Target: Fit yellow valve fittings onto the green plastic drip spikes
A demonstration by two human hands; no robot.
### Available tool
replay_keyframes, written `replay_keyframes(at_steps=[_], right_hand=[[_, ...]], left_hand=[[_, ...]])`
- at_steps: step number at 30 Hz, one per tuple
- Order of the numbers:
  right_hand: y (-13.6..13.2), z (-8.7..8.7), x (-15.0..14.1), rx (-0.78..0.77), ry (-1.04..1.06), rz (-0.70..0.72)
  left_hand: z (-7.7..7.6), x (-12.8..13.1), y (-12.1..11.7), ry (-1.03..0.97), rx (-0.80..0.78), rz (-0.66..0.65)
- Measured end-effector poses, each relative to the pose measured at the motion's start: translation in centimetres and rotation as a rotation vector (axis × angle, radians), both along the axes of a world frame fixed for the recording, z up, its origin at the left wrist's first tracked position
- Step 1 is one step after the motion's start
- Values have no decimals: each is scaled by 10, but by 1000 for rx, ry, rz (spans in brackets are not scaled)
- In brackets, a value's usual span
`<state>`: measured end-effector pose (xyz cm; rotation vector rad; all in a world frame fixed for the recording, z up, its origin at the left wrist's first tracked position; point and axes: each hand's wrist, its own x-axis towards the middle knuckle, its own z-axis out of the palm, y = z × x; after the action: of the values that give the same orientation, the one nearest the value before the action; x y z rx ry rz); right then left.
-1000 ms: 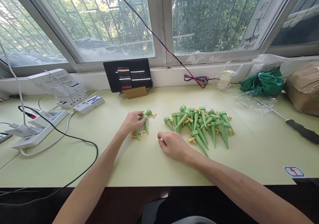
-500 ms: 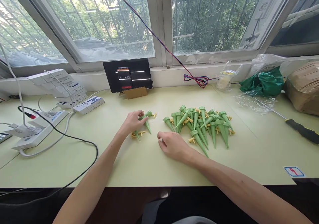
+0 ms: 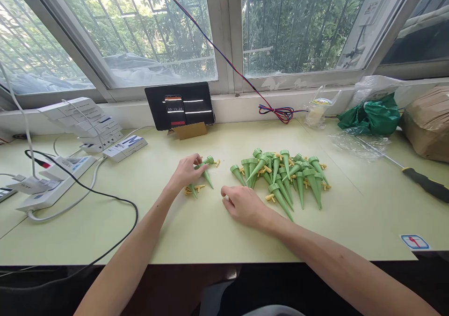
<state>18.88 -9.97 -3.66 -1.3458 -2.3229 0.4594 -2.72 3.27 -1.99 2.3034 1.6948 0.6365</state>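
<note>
A heap of several green cone-shaped spikes (image 3: 285, 178) with small yellow fittings lies on the pale green table (image 3: 196, 231), right of the middle. A smaller group of green spikes (image 3: 206, 175) lies to its left. My left hand (image 3: 185, 172) rests over that small group, its fingers curled on one green spike. My right hand (image 3: 242, 204) lies on the table just left of the big heap, fingers curled under in a loose fist; whether it holds anything is hidden.
A tablet (image 3: 180, 105) leans against the window sill at the back. White boxes (image 3: 87, 119), power strips (image 3: 52, 178) and a black cable (image 3: 105, 194) fill the left side. At the right are a screwdriver (image 3: 421, 182), a green bag (image 3: 372, 115) and a brown parcel (image 3: 428, 124).
My left hand's fingers have turned the green spike a little, so its tip points more to the right. My right hand has stayed where it was.
</note>
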Motion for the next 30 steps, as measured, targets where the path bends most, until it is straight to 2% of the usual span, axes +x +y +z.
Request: replay_keyframes(at_steps=[30], right_hand=[[-1,3,1,-35,-43,5]], left_hand=[[2,5,-5,-21,20,28]])
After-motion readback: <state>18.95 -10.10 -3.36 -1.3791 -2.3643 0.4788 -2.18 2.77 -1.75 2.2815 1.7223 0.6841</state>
